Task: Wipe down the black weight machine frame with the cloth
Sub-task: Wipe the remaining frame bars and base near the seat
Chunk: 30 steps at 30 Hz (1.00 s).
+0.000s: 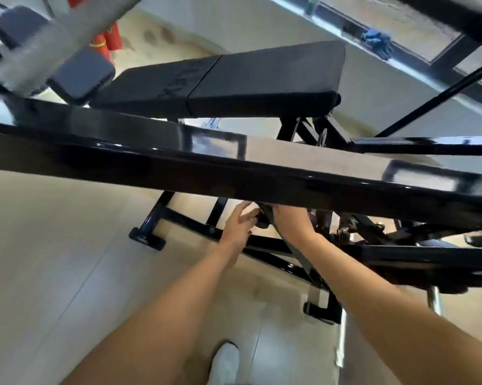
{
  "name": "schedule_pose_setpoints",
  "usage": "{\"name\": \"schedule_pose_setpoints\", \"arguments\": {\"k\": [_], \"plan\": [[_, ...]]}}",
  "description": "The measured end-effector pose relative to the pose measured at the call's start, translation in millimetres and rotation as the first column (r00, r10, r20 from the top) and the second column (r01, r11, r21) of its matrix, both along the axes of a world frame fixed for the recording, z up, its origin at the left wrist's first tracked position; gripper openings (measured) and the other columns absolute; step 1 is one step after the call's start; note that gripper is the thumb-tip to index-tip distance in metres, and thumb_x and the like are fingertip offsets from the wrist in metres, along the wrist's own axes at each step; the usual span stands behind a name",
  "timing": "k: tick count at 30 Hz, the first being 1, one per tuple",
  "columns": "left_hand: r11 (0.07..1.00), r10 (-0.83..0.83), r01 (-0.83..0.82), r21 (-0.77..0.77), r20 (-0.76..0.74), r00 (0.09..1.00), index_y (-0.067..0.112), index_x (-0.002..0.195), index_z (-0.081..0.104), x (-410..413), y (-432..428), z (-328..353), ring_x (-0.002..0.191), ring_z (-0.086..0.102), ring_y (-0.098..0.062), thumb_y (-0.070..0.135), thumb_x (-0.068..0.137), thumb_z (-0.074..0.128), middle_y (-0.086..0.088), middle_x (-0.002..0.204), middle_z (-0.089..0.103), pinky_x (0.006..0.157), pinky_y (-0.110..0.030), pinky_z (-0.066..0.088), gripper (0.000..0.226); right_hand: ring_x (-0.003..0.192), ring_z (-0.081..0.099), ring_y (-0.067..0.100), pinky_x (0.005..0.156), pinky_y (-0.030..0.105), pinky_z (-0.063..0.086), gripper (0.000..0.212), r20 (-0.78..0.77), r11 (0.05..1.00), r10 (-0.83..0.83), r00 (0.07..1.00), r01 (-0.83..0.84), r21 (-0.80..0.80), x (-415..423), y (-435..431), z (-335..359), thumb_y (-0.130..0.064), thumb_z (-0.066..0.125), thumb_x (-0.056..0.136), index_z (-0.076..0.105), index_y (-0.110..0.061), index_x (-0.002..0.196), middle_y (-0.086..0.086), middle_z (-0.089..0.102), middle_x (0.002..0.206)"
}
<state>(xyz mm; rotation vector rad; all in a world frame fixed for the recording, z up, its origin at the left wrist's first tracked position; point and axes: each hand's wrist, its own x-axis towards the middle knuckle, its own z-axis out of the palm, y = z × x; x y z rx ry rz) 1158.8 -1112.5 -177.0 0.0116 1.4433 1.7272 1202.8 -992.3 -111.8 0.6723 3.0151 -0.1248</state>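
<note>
black, glossy and rigid, the weight machine frame (234, 162) spans the view, slick steel, while the soft, light cloth (251, 212), seemingly a pale scrap, sits pinched in the grip of the left hand (237, 225) beneath its beam; whether the right hand (282, 215), mostly hidden there, grips anything i cannot tell.

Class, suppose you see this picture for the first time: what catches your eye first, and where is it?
A glossy black frame beam cuts slantwise across the middle. Behind it, upper centre, lies a black padded bench. Just below the beam, the person's left hand reaches in, with the right hand half hidden by the beam.
</note>
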Motion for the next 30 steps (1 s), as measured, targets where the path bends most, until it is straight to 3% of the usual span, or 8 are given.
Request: {"name": "schedule_pose_setpoints", "arguments": {"k": [2, 4, 7, 10, 18, 22, 25, 30], "plan": [[0.998, -0.002, 0.003, -0.06, 0.005, 1.0, 0.024, 0.14, 0.054, 19.5, -27.0, -6.6, 0.095, 0.064, -0.002, 0.002, 0.103, 0.054, 0.007, 0.116, 0.069, 0.072, -0.01, 0.049, 0.043, 0.088, 0.063, 0.033, 0.08, 0.035, 0.055, 0.023, -0.156, 0.993, 0.022, 0.988, -0.039, -0.108, 27.7, -15.5, -30.1, 0.001, 0.071, 0.083, 0.078, -0.01, 0.101, 0.012, 0.072, 0.1], [0.993, -0.008, 0.007, -0.121, -0.008, 1.0, 0.021, 0.143, 0.052, 30.3, -47.1, -4.7, 0.1, 0.06, -0.011, 0.002, 0.102, 0.054, 0.002, 0.12, 0.069, 0.07, -0.013, 0.048, 0.045, 0.093, 0.058, 0.031, 0.084, 0.039, 0.053, 0.026, -0.227, 0.964, 0.012, 0.974, -0.071, -0.257, 51.6, -42.2, -39.7, 0.001, 0.069, 0.088, 0.078, -0.012, 0.109, 0.008, 0.069, 0.11], [0.978, -0.064, 0.059, -0.198, -0.022, 0.998, 0.018, 0.145, 0.051, 49.9, -80.4, 11.3, 0.117, 0.06, -0.015, 0.006, 0.102, 0.057, -0.001, 0.128, 0.065, 0.08, -0.018, 0.05, 0.045, 0.097, 0.061, 0.026, 0.085, 0.038, 0.054, 0.027, -0.13, 0.847, -0.15, 0.98, 0.059, -0.528, 79.5, -70.1, -25.8, 0.0, 0.065, 0.092, 0.077, -0.013, 0.113, 0.005, 0.068, 0.109], [0.972, -0.107, 0.092, -0.217, -0.058, 0.993, 0.023, 0.145, 0.052, 66.6, -109.8, 35.6, 0.122, 0.059, -0.012, 0.012, 0.101, 0.06, 0.002, 0.133, 0.064, 0.092, -0.025, 0.052, 0.046, 0.096, 0.065, 0.019, 0.084, 0.021, 0.053, 0.032, -0.048, 0.702, -0.274, 0.96, 0.165, -0.693, 100.6, -90.4, -1.5, 0.004, 0.068, 0.088, 0.075, -0.012, 0.115, 0.006, 0.07, 0.109], [0.952, -0.221, 0.191, -0.238, -0.104, 0.97, 0.02, 0.118, 0.067, 94.0, -144.7, 152.5, 0.101, 0.072, -0.016, 0.021, 0.092, 0.074, -0.002, 0.11, 0.073, 0.084, -0.031, 0.061, 0.027, 0.095, 0.068, -0.001, 0.083, 0.018, 0.056, 0.044, -0.073, 0.626, -0.23, 0.97, 0.09, -0.775, 146.7, -115.2, 100.5, 0.009, 0.07, 0.084, 0.069, -0.008, 0.125, 0.003, 0.073, 0.112], [0.917, -0.222, 0.14, -0.373, -0.188, 0.957, 0.016, 0.101, 0.072, 92.3, -147.8, 199.9, 0.092, 0.072, -0.018, 0.016, 0.09, 0.077, -0.001, 0.096, 0.075, 0.085, -0.034, 0.059, 0.012, 0.099, 0.069, 0.018, 0.082, 0.037, 0.062, 0.043, 0.009, 0.471, -0.332, 0.943, 0.174, -0.865, 153.1, -126.4, 159.0, 0.008, 0.059, 0.094, 0.067, -0.019, 0.127, -0.002, 0.069, 0.116], [0.952, -0.185, 0.118, -0.282, -0.224, 0.957, 0.017, 0.096, 0.068, 85.5, -151.6, 246.8, 0.092, 0.07, -0.015, 0.008, 0.092, 0.072, 0.002, 0.094, 0.073, 0.077, -0.023, 0.056, 0.01, 0.088, 0.068, 0.011, 0.076, 0.037, 0.061, 0.035, -0.099, 0.544, -0.375, 0.922, 0.132, -0.829, 150.2, -128.2, 200.5, 0.002, 0.071, 0.089, 0.071, -0.02, 0.116, -0.014, 0.069, 0.106], [0.984, -0.155, 0.081, -0.16, -0.535, 0.83, 0.011, 0.099, 0.064, 64.0, -150.4, 315.2, 0.083, 0.071, -0.011, 0.006, 0.093, 0.071, 0.003, 0.09, 0.072, 0.071, -0.023, 0.059, 0.011, 0.076, 0.067, 0.008, 0.066, 0.025, 0.057, 0.017, -0.423, 0.773, -0.326, 0.846, -0.019, -0.634, 132.4, -124.4, 269.3, -0.003, 0.082, 0.079, 0.074, -0.012, 0.091, -0.004, 0.07, 0.088]]}}
